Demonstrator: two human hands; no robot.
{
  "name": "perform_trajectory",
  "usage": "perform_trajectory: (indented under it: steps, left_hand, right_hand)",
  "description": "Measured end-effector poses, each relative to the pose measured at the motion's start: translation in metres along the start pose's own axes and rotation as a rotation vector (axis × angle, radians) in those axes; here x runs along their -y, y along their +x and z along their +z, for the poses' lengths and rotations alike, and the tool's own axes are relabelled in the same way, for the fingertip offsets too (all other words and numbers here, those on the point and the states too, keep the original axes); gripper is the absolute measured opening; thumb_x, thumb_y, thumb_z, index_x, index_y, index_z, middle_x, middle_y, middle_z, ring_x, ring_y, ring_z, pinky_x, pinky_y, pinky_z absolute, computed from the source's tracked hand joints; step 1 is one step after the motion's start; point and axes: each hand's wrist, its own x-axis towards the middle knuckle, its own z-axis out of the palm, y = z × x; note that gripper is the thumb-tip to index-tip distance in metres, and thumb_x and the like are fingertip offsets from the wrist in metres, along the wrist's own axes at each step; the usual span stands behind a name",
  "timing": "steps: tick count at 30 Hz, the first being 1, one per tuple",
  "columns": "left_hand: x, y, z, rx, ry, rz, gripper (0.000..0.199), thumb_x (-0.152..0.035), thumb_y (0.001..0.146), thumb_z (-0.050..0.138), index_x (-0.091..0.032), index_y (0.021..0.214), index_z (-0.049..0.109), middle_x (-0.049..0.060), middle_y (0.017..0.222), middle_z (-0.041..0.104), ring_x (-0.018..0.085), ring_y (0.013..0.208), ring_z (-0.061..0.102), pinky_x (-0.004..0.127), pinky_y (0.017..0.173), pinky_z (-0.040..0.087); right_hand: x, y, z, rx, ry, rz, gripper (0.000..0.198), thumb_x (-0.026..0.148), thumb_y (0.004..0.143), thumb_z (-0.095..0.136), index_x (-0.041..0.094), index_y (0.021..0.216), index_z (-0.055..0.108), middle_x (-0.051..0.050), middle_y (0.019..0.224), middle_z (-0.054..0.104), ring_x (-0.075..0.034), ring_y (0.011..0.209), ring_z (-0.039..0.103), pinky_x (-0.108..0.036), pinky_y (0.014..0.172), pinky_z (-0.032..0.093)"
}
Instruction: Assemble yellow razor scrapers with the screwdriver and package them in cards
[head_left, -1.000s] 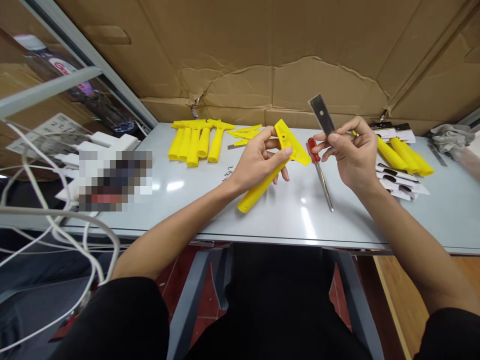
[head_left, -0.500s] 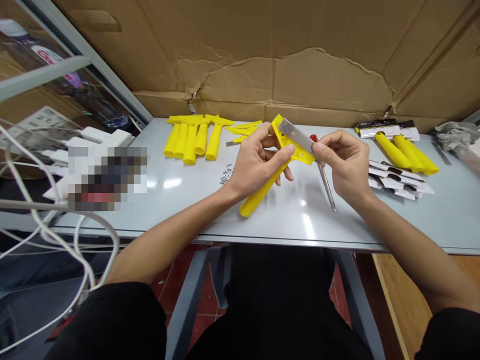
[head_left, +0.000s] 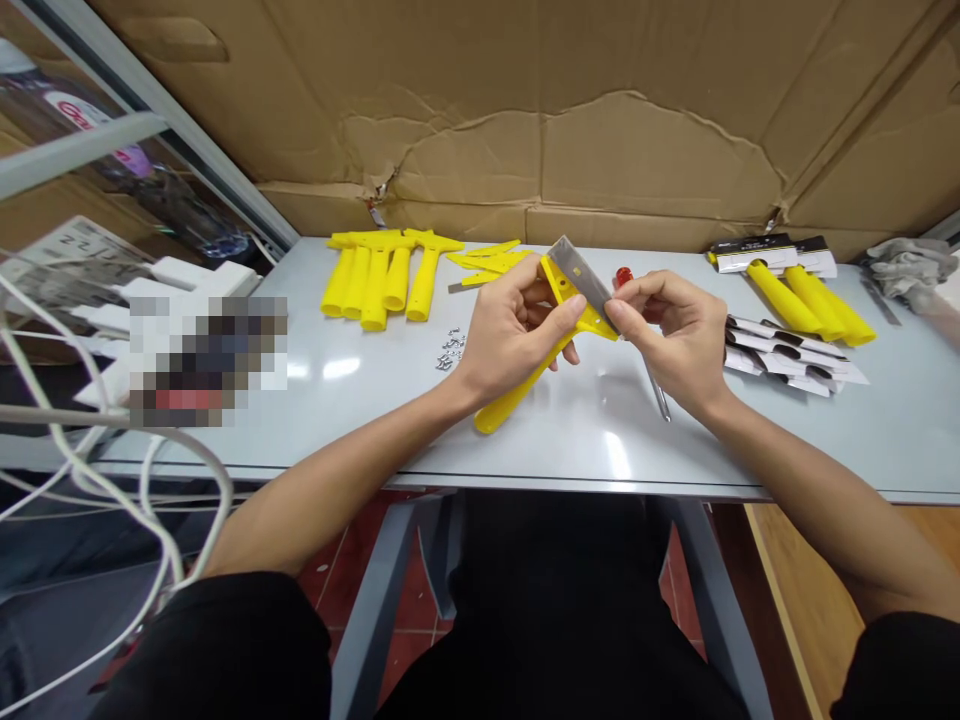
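Note:
My left hand point(head_left: 521, 325) is closed round the neck of a yellow plastic scraper handle point(head_left: 514, 393), its wide head tilted up toward the right. Between the thumb and fingers of my right hand point(head_left: 667, 335) is the lower right end of a flat metal blade point(head_left: 581, 272). The blade lies along the top edge of the scraper head. Behind my right hand a screwdriver point(head_left: 624, 276) rests on the table, its red handle and metal shaft partly covered. Small screws point(head_left: 451, 350) lie in a loose pile left of my left hand.
Several yellow scraper handles point(head_left: 379, 280) and flat yellow pieces point(head_left: 491, 262) lie at the back left. To the right are packaged yellow scrapers point(head_left: 795, 300), cards point(head_left: 787, 355) and a grey cloth point(head_left: 911, 275). White cables point(head_left: 161, 450) hang at the left; cardboard point(head_left: 540, 130) stands behind the table.
The blade has shifted up and left against the scraper head, covering less of the yellow face. My right hand has moved slightly left with it.

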Motion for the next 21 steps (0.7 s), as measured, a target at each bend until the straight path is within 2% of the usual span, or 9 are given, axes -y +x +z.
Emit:
perform_trajectory:
  steps: [2,5,9,12,15,17,19,21]
  left_hand:
    - [0.0,0.0,-0.001,-0.005,0.022,0.004,0.047,-0.066,0.097,0.083,-0.025,0.104,0.061,0.0,0.09,0.078,0.013,0.057,0.072,0.025,0.043,0.056]
    - [0.0,0.001,-0.001,-0.023,0.048,0.001,0.05,-0.071,0.096,0.081,-0.024,0.099,0.062,-0.002,0.081,0.074,0.014,0.058,0.071,0.026,0.045,0.055]
    - [0.001,0.004,-0.003,-0.005,0.038,-0.005,0.055,-0.076,0.092,0.082,-0.024,0.096,0.063,-0.002,0.079,0.074,0.013,0.054,0.068,0.028,0.044,0.055]
    - [0.002,0.01,-0.011,0.01,0.048,0.002,0.055,-0.075,0.092,0.083,-0.025,0.097,0.064,-0.003,0.076,0.073,0.013,0.05,0.065,0.029,0.041,0.051]
    - [0.004,0.023,-0.031,-0.056,0.059,0.02,0.052,-0.075,0.094,0.081,-0.026,0.098,0.063,-0.003,0.072,0.071,0.014,0.052,0.065,0.03,0.04,0.047]
    - [0.006,0.034,-0.048,-0.113,0.02,0.053,0.052,-0.076,0.092,0.081,-0.029,0.097,0.061,-0.004,0.07,0.07,0.014,0.053,0.064,0.031,0.04,0.047]
    - [0.01,0.045,-0.066,-0.159,-0.03,0.037,0.052,-0.073,0.085,0.087,-0.03,0.093,0.059,-0.005,0.067,0.068,0.014,0.055,0.063,0.033,0.039,0.049]
    - [0.017,0.054,-0.084,-0.209,-0.052,0.013,0.052,-0.072,0.083,0.088,-0.03,0.091,0.057,-0.005,0.068,0.068,0.014,0.056,0.062,0.034,0.039,0.05]
  right_hand:
    - [0.001,0.001,-0.001,0.025,-0.078,-0.058,0.043,0.06,0.095,0.076,0.018,0.102,0.081,-0.004,0.087,0.065,0.0,0.079,0.055,-0.017,0.071,0.046]
    - [0.001,0.001,-0.001,0.061,-0.142,-0.11,0.042,0.057,0.099,0.071,0.016,0.097,0.08,-0.005,0.085,0.064,0.0,0.078,0.053,-0.017,0.071,0.046]
    - [0.0,0.001,0.002,0.119,-0.097,-0.059,0.048,0.06,0.099,0.07,0.013,0.095,0.075,-0.004,0.086,0.064,0.002,0.077,0.055,-0.015,0.069,0.047]
    - [-0.001,0.005,0.002,0.137,-0.011,0.018,0.055,0.068,0.095,0.074,0.013,0.102,0.076,-0.004,0.089,0.066,0.002,0.074,0.057,-0.014,0.065,0.046]
    - [-0.007,0.01,0.0,0.121,0.048,0.091,0.066,0.079,0.095,0.067,0.014,0.108,0.077,-0.004,0.095,0.07,0.002,0.069,0.057,-0.015,0.061,0.044]
    - [-0.016,0.011,-0.003,0.161,-0.013,0.113,0.071,0.081,0.099,0.057,0.013,0.103,0.077,-0.005,0.091,0.07,0.002,0.069,0.056,-0.017,0.063,0.043]
    - [-0.028,0.014,-0.004,0.228,-0.175,0.088,0.066,0.074,0.104,0.054,0.013,0.097,0.078,-0.005,0.087,0.07,0.0,0.072,0.056,-0.018,0.068,0.042]
    - [-0.04,0.02,-0.003,0.288,-0.382,0.042,0.05,0.056,0.105,0.056,0.013,0.098,0.08,-0.005,0.093,0.072,-0.002,0.079,0.057,-0.021,0.077,0.043]
